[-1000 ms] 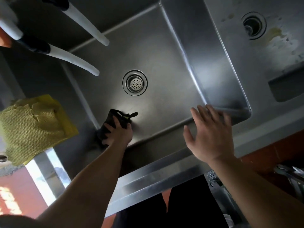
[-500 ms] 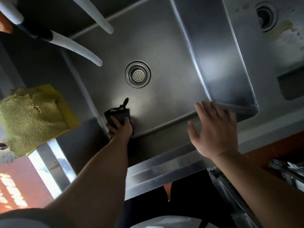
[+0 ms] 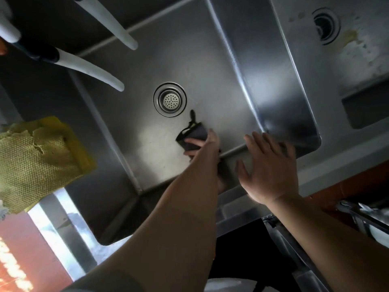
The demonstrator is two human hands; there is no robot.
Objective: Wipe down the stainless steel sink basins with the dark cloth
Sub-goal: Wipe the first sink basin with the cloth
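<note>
1. At the far left I note a yellow mesh cloth draped over the left rim of the sink, with part of it hanging toward the basin wall.
2. Above it, two white hoses curve out over the basin; their open ends hang clear of the steel floor, and the nearer one carries a dark collar.
3. The basin floor is bare steel with a bright reflection near its middle. The round drain strainer sits slightly left of centre.
4. The dark cloth lies on the basin floor just right of and below the strainer, close to it but apart. A thin loop or strap of it points toward the strainer.
5. My left hand reaches down into the basin and presses on the cloth, fingers curled over its near edge in a closed hold. The wrist hides part of the grip.
6. My right hand is spread flat and open, palm down, fingers apart, holding nothing. It hovers over the near front wall and rim; I cannot tell whether it touches the steel.
7. Further right, a steel divider separates a second basin with its own dark drain and yellowish staining beside it.
</note>
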